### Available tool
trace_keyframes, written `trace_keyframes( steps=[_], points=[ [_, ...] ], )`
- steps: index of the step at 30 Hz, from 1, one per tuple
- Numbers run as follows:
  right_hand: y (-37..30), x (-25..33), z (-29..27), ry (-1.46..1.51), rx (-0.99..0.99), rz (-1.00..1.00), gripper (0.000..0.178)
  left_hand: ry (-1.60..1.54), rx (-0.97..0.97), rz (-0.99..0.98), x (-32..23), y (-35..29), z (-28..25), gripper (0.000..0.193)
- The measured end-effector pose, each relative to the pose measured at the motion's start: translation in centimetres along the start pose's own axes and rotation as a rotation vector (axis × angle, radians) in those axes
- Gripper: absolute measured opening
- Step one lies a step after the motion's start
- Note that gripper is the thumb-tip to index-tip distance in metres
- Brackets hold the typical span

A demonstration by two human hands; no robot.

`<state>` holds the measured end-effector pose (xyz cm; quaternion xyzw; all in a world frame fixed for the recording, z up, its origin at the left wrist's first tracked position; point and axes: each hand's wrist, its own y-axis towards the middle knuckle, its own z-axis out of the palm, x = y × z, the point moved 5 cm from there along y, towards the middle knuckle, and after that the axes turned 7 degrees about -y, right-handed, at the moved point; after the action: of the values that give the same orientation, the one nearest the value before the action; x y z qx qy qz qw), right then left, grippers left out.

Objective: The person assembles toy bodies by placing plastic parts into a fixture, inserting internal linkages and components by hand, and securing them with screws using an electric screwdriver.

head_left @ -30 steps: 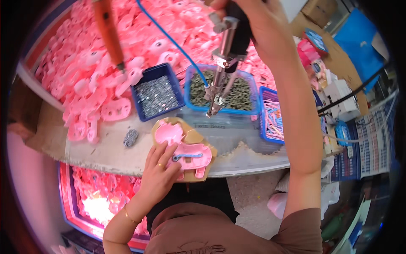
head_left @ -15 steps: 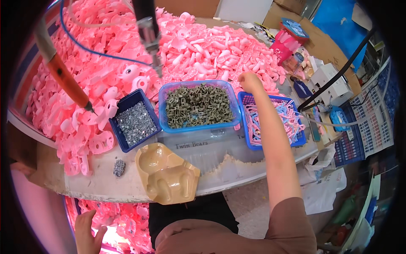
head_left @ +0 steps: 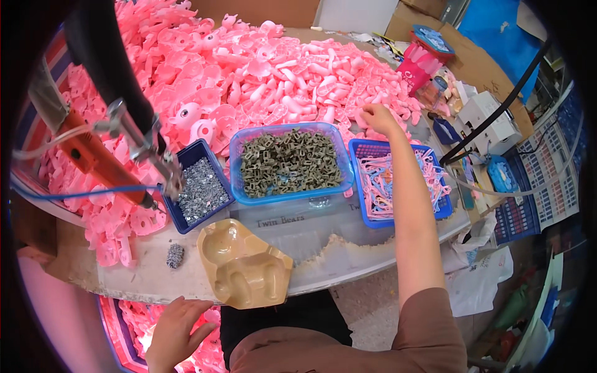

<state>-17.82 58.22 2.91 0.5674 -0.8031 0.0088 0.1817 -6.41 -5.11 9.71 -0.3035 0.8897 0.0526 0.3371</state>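
pink parts (head_left: 339, 81) beside right hand (head_left: 378, 118)

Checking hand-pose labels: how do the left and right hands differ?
The left hand is by the near edge of the bench; the right hand is farther out, by the pink pieces. The left hand's thumb stands apart; the right hand's fingers look bent, any grip unclear. Both are bare.

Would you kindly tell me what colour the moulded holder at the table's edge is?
The holder is glossy tan, seen best in the head view.
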Motion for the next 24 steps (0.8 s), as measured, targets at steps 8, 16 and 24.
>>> trace_keyframes(
  steps=[8, 16, 24],
  points=[
    [-2.4, -2.9, -3.6, -0.086, -0.372, 0.138, 0.026, -0.012, -0.002, 0.022, -0.3, 1.5, 1.9, 0.036],
    [-1.9, -1.1, 0.5, -0.283, -0.158, 0.248, 0.059, -0.008, -0.008, 0.036, -0.8, 2.0, 2.3, 0.026],
    [-3.7, -0.8, -2.9, -0.21, -0.326, 0.093, 0.044, 0.011, -0.065, 0.138, -2.1, 2.6, 2.2, 0.017]
  ],
)
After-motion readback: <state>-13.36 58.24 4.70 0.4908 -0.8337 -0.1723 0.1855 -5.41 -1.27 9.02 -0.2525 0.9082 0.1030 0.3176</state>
